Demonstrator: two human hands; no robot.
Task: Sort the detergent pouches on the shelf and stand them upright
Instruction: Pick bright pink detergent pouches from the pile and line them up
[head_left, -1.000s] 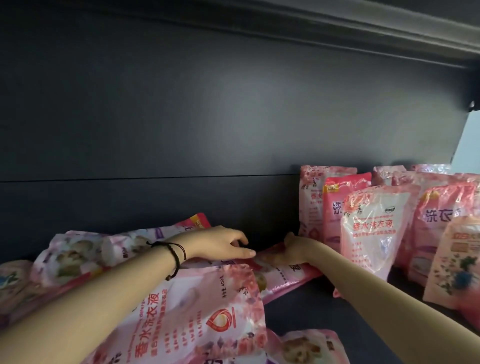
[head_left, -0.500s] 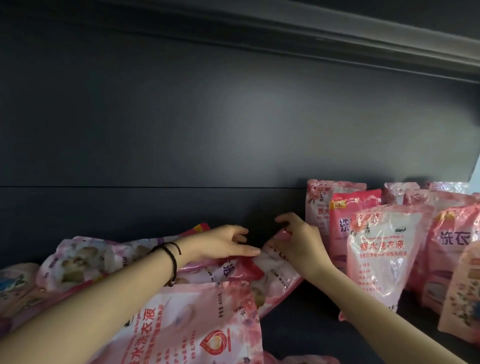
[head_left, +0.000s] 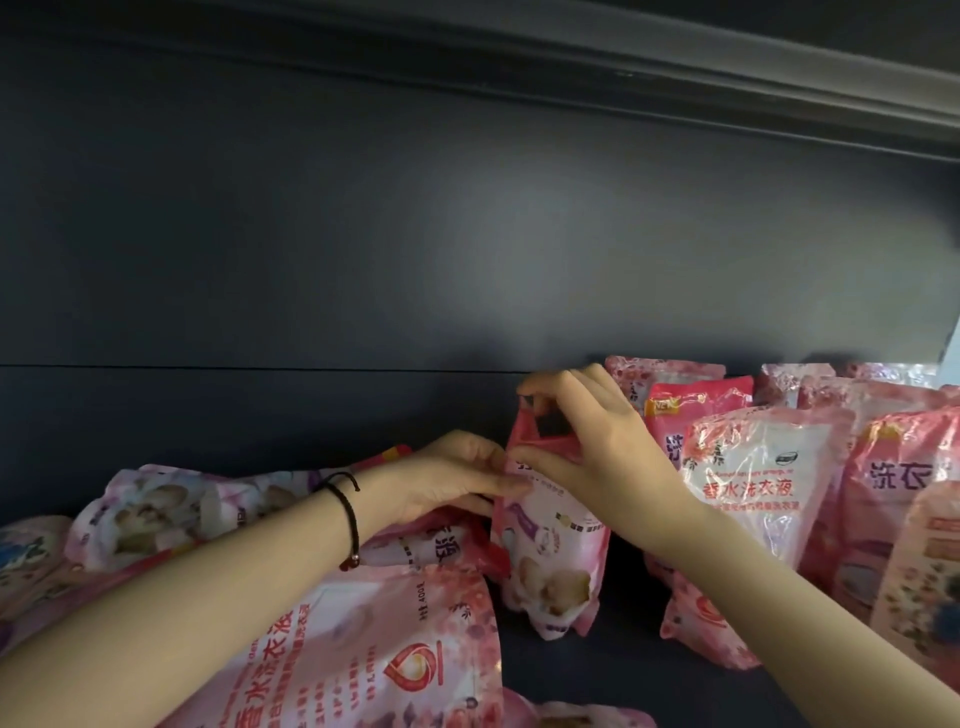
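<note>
A pink and white detergent pouch (head_left: 550, 566) stands upright on the dark shelf (head_left: 587, 686), near the middle. My right hand (head_left: 587, 441) pinches its red top handle, thumb low and fingers curled over the top edge. My left hand (head_left: 447, 478) touches the pouch's left edge with extended fingers; a black cord is on that wrist. To the right, several pouches (head_left: 758, 488) stand upright in rows. To the left, several pouches (head_left: 171, 509) lie flat in a heap, and a large pink one (head_left: 374, 654) lies at the front under my left forearm.
The dark back panel (head_left: 415, 260) of the shelf rises behind everything, with a shelf edge (head_left: 675, 78) overhead. A narrow gap of bare shelf lies between the held pouch and the standing rows. Another pouch (head_left: 576, 719) pokes in at the bottom edge.
My right hand has lifted the pouch from lying flat on the heap to standing upright, rising to grip its top. My left hand stayed at the pouch's left side.
</note>
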